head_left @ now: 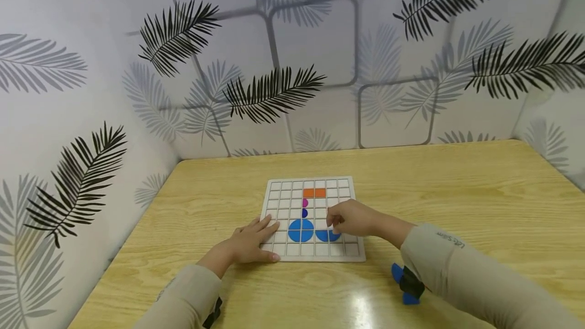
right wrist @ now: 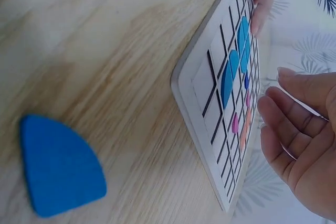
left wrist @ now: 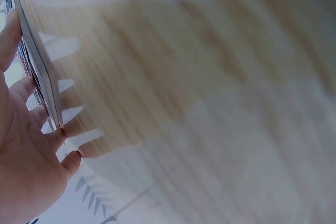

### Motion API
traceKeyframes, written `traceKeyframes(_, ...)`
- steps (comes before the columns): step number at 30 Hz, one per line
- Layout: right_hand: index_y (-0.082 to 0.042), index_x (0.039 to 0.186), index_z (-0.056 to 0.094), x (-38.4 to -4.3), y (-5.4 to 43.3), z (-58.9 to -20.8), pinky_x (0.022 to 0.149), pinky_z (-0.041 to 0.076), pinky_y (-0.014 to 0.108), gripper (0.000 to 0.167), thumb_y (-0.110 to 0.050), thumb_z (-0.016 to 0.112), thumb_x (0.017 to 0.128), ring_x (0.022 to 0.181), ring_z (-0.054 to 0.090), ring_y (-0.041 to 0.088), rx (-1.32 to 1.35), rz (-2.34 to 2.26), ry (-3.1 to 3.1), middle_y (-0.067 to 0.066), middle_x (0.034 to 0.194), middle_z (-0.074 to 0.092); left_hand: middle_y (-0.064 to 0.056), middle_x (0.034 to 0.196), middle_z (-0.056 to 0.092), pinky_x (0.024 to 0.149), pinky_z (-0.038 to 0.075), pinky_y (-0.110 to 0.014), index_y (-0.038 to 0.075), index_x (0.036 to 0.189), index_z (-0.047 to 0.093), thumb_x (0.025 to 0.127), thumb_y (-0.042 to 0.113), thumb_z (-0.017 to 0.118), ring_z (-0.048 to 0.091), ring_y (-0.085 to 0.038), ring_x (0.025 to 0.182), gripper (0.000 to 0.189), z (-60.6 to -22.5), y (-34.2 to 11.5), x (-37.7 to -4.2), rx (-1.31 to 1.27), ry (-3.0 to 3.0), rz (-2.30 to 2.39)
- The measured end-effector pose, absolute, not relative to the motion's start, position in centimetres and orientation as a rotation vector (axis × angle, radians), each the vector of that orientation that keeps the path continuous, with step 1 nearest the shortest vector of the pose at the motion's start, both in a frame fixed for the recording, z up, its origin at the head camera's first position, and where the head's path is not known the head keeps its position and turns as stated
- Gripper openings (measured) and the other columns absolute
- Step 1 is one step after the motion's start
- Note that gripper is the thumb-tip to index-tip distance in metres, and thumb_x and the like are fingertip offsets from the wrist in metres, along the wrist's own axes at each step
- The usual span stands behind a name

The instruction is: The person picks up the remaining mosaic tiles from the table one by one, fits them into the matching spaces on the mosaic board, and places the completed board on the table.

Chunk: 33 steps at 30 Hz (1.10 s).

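Note:
A white gridded board (head_left: 292,252) lies on the table, bearing blue, dark blue, pink and orange pieces. Four-part grid cells hold a blue disc (head_left: 300,230) left of centre and a blue half-disc (head_left: 325,236) beside it. My left hand (head_left: 251,241) rests on the board's left edge with fingers spread. Over the half-disc hovers my right hand (head_left: 352,218), fingers loosely bent and partly hiding it. In the right wrist view nothing shows between the thumb and fingers. That view also has a pink piece (right wrist: 234,123) hidden from the head view.
Blue quarter-circle pieces (head_left: 410,299) lie on the table (head_left: 219,187) below the right forearm, partly covered by a black wrist strap (head_left: 411,283). One such quarter-circle (right wrist: 62,166) is near in the right wrist view. A leaf-patterned wall (head_left: 320,121) stands behind the table.

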State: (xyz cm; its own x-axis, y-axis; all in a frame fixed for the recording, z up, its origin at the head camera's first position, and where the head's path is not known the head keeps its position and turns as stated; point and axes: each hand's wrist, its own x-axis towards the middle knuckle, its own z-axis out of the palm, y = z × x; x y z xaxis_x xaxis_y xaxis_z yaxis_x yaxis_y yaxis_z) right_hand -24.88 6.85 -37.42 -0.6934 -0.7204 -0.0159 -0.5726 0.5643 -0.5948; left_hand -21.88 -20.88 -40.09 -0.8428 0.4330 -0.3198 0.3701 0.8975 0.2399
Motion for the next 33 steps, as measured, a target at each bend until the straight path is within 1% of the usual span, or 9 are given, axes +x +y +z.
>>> traceKeyframes(10,-0.004,0.08,0.06,-23.8,9.4,-37.2,0.061,0.042,0.025,0.003,-0.002,0.061,0.078,0.067,0.048,0.01,-1.048,-0.931,2.504,-0.007,0.07,0.053,-0.005,0.144,0.008,0.094,0.014,-0.054,0.021,0.139,0.019,0.073,0.065,0.045,0.006,-0.03,0.129,0.083,-40.8,-21.3,-22.2,0.597,2.711,0.227)
traceKeyframes(13,-0.005,0.08,0.06,-23.3,10.2,-37.3,0.061,0.042,0.024,0.005,-0.001,0.06,0.078,0.068,0.048,0.01,-1.037,-0.954,2.479,-0.006,0.071,0.053,-0.007,0.143,0.01,0.092,0.014,-0.056,0.018,0.139,0.021,0.074,0.061,0.048,0.006,-0.032,0.128,0.082,-40.6,-21.2,-22.1,0.604,2.703,0.266)
traceKeyframes(18,-0.005,0.081,0.06,-22.8,11.6,-37.4,0.065,0.042,0.025,0.007,0.001,0.059,0.077,0.07,0.048,0.011,-0.988,-0.975,2.469,-0.004,0.072,0.054,-0.008,0.143,0.012,0.092,0.015,-0.057,0.017,0.138,0.022,0.076,0.056,0.051,0.007,-0.033,0.128,0.079,-40.1,-20.9,-21.8,0.609,2.702,0.29)
traceKeyframes(22,-0.005,0.083,0.06,-22.4,12.8,-37.5,0.066,0.043,0.026,0.007,0.0,0.058,0.078,0.072,0.049,0.011,-0.988,-0.989,2.474,-0.003,0.074,0.055,-0.008,0.143,0.011,0.092,0.015,-0.056,0.018,0.138,0.022,0.077,0.056,0.05,0.007,-0.032,0.128,0.078,-40.0,-20.8,-21.7,0.609,2.708,0.272)
traceKeyframes(33,-0.007,0.088,0.059,-21.0,16.0,-37.7,0.064,0.043,0.025,0.011,-0.004,0.061,0.077,0.073,0.05,0.01,-0.968,-0.986,2.401,-0.001,0.079,0.056,-0.008,0.143,0.011,0.092,0.015,-0.057,0.018,0.138,0.023,0.076,0.057,0.05,0.007,-0.033,0.128,0.079,-40.0,-20.7,-21.7,0.592,2.701,0.292)
